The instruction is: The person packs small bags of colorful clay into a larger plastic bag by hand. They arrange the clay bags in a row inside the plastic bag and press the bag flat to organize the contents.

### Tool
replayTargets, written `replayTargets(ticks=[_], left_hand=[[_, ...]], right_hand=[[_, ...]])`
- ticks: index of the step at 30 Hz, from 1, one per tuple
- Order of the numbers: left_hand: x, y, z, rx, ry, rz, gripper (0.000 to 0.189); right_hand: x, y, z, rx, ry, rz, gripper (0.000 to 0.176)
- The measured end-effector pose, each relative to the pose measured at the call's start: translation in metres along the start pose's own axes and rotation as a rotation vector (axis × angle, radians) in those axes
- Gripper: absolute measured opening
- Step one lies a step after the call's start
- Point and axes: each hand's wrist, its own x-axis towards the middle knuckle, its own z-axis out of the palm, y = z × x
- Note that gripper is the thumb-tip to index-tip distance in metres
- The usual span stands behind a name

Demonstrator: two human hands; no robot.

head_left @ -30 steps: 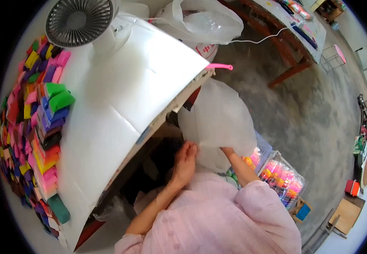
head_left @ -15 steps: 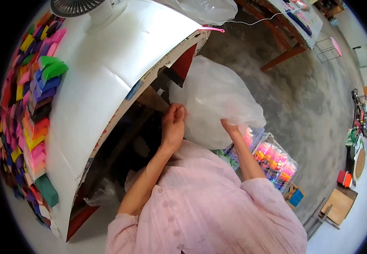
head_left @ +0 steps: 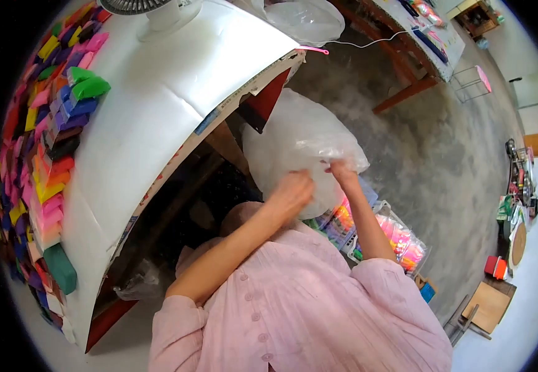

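Observation:
A large, whitish, translucent plastic bag (head_left: 281, 139) is puffed out in front of my body, beside the table edge. My right hand (head_left: 342, 174) pinches the bag near its right side. In front of the bag's lower part is my left hand (head_left: 294, 191), fingers curled closed and a little blurred. Whatever those fingers hold, if anything, I cannot make out. Under my right forearm, clear packs of bright-coloured pieces (head_left: 399, 239) sit low down, partly hidden by the arm and the bag.
At left, a white-topped table (head_left: 151, 105) carries many colourful small packets (head_left: 49, 161) and a fan (head_left: 157, 15). Another clear plastic bag (head_left: 303, 18) lies beyond its far end. A second table (head_left: 414, 68) stands at upper right, with a wire-legged stool (head_left: 472, 84) nearby on the concrete floor.
My left hand has moved right, from the bag's left edge towards my right hand. The bag has shifted slightly left and changed shape; my right hand still grips it.

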Motion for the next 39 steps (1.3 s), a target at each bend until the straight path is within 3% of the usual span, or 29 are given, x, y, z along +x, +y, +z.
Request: replayTargets(ticks=[1,2,5,8,11,13,16,19,22,25,29,32,35,39], left_hand=[[0.0,-0.008,0.002,0.025,-0.142,-0.201,0.018],[-0.004,-0.022,0.013,0.096,-0.086,-0.199,0.02],[-0.015,-0.044,0.036,0.244,-0.003,-0.216,0.026],[-0.014,-0.04,0.01,0.294,0.004,-0.233,0.031],[-0.016,-0.041,0.019,0.308,0.079,-0.212,0.032],[-0.018,-0.043,0.023,0.292,0.074,-0.206,0.03],[-0.017,-0.044,0.023,0.196,-0.059,-0.242,0.027],[-0.025,-0.032,0.001,-0.747,-0.027,-0.21,0.037],[-0.03,-0.002,-0.03,-1.25,-0.129,-0.277,0.061],[-0.035,0.012,-0.041,-1.395,-0.173,-0.253,0.075],[-0.039,0.022,-0.062,-1.91,-0.072,-0.336,0.082],[-0.051,0.022,-0.085,-1.967,0.029,-0.379,0.079],[-0.074,0.024,-0.108,-1.885,0.299,-0.363,0.076],[-0.11,0.043,-0.179,-1.584,0.771,-0.284,0.071]], right_hand=[[-0.004,0.01,-0.005,-0.305,0.072,-0.086,0.025],[-0.008,0.02,-0.011,-0.419,0.076,-0.231,0.027],[-0.037,0.007,-0.045,-0.123,-0.154,-0.103,0.024],[-0.058,-0.022,-0.098,0.435,-0.402,0.065,0.02],[-0.074,-0.059,-0.159,0.779,-0.363,0.08,0.017],[-0.082,-0.072,-0.193,0.823,-0.295,0.035,0.016],[-0.09,-0.072,-0.22,0.934,-0.233,-0.044,0.017],[-0.093,-0.084,-0.235,1.054,-0.167,-0.126,0.023],[-0.096,-0.092,-0.244,1.182,-0.08,-0.229,0.022],[-0.097,-0.103,-0.253,1.329,-0.023,-0.393,0.022],[-0.098,-0.121,-0.263,1.318,-0.004,-0.412,0.028],[-0.091,-0.118,-0.26,1.443,0.067,-0.519,0.017],[-0.086,-0.109,-0.264,1.403,0.077,-0.577,0.021],[-0.076,-0.117,-0.267,1.314,0.038,-0.572,0.05]])
